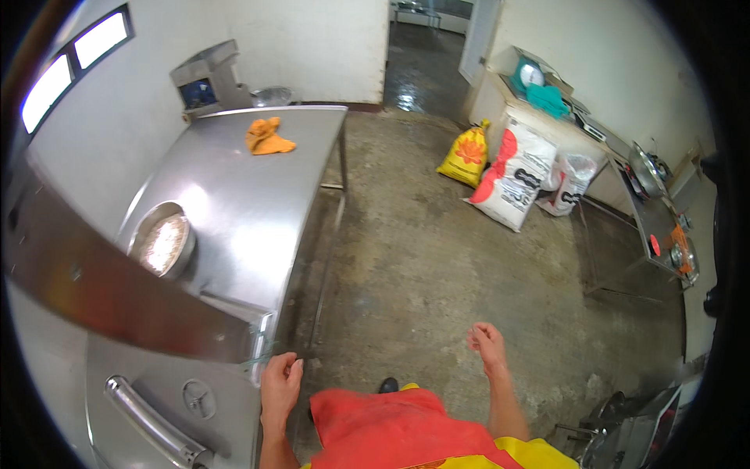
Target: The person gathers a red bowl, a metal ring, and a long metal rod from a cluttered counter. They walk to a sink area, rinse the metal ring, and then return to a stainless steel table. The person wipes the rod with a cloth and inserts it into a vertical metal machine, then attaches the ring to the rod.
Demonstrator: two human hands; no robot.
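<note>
My left hand (281,387) is beside the right edge of the steel table (250,211), its fingers curled in loosely with nothing seen in them. Close to its fingertips, a thin greenish strand (258,361) hangs at the end of a large blurred steel piece (125,289). Over the concrete floor my right hand (487,345) is raised, fingers bent and drawn together, holding nothing that I can see. Left of my left hand lie a shiny metal cylinder (152,422) and a round three-spoked metal disc (198,399). A red apron (406,430) covers my front.
On the table stand a steel bowl (164,238) with pale contents and an orange cloth (269,137). A yellow sack (466,152) and a white-and-red sack (512,176) lean by a counter with a scale (529,74). A metal side table (644,211) stands right. A doorway (426,70) opens at the back.
</note>
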